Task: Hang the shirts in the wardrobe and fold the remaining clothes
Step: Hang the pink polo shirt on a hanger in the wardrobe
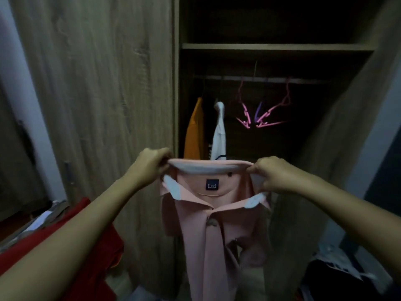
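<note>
I hold a pink polo shirt (208,224) up by its collar in front of the open wardrobe. My left hand (152,164) pinches the collar's left end and my right hand (271,172) pinches its right end. The shirt hangs down between my arms, its dark neck label facing me. Inside the wardrobe, an orange shirt (194,133) and a white shirt (219,133) hang at the left end of the rail (260,79). Empty pink hangers (271,114) and a purple one hang further right.
The closed wardrobe door (108,83) stands at left and the open door (347,127) at right. A shelf (277,47) sits above the rail. A red garment (93,246) lies at lower left; dark and white clothes (338,270) lie at lower right.
</note>
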